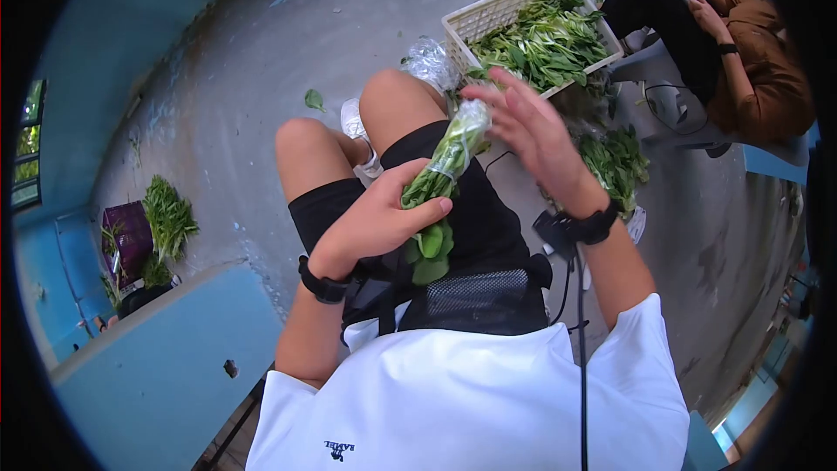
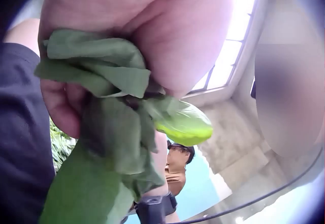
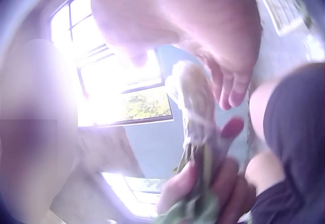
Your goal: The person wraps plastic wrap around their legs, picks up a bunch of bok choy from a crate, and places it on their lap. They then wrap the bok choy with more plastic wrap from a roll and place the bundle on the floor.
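Observation:
My left hand [image 1: 370, 218] grips a bunch of leafy greens [image 1: 445, 166] around its middle, above my lap. The green leaves [image 2: 109, 132] hang out below the palm in the left wrist view. Clear plastic [image 1: 473, 118] wraps the pale stem end, which points up and away from me. Just beside that end, my right hand [image 1: 540, 135] is raised with its fingers spread, slightly blurred and holding nothing. In the right wrist view, the wrapped stems [image 3: 195, 99] stand close under the right fingers [image 3: 237, 89].
Ahead to the right stands a cream plastic crate [image 1: 488, 24] full of loose greens [image 1: 549, 44]. Crumpled clear plastic [image 1: 429, 63] lies by it, and more greens [image 1: 617, 161] are heaped nearer. A seated person [image 1: 754, 61] is at the right. A cable [image 1: 582, 340] hangs near my right arm.

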Available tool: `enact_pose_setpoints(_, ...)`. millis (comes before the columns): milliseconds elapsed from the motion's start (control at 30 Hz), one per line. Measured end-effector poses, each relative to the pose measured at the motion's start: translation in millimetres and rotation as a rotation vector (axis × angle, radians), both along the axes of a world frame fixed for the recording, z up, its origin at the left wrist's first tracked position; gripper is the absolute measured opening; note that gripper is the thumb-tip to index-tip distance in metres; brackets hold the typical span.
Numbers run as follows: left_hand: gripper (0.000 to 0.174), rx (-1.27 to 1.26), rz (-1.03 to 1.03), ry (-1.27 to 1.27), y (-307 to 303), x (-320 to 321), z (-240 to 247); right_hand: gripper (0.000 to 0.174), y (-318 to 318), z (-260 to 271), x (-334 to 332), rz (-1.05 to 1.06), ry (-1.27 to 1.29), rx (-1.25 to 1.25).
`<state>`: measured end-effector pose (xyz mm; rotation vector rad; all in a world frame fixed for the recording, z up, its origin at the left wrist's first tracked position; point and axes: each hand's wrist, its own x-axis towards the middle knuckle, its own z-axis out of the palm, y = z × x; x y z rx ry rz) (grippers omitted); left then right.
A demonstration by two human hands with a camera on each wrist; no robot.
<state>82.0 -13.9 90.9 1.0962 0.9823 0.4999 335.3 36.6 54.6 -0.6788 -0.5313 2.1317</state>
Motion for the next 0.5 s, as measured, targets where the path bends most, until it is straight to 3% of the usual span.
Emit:
enact_pose_setpoints(67,0.038,-0.081,-0.2,0.03,6,-7,0,0.081,-1,16,20,-0.15,-0.791,0.729)
enact_pose_setpoints(100,0.038,-0.097,-0.228,0.029,8,-5,1,0.095,-6,42,27,-0.024,-0.983,0.97)
enact_pose_setpoints(133,0.038,-0.103,-0.235,0.033,9,-2,3,0.095,-9,48,28,-0.029,-0.982,0.961)
enact_pose_setpoints(200,0.043,-0.149,-0.297,-0.041,13,8,7,0.091,-17,55,28,0.322,-1.161,1.445)
enact_pose_setpoints(233,0.043,-0.141,-0.313,-0.044,12,13,7,0.069,-27,44,27,0.325,-1.146,1.439)
enact_pose_setpoints(267,0.04,-0.307,-0.234,0.029,9,19,6,0.044,-39,36,24,0.417,-1.214,1.283)
enact_pose_setpoints(300,0.039,-0.477,-0.151,0.101,6,24,4,0.032,-45,34,23,0.437,-1.217,1.233)
enact_pose_setpoints(433,0.035,-0.493,-0.27,-0.014,13,31,-5,0.028,-63,1,36,0.632,-1.307,1.021)
enact_pose_setpoints(467,0.043,-0.054,-0.22,0.049,14,27,-20,0.027,-67,-7,45,0.609,-1.319,0.938)
enact_pose_setpoints(500,0.046,-0.157,-0.131,0.019,14,20,-21,0.027,-72,-17,58,0.583,-1.337,0.849)
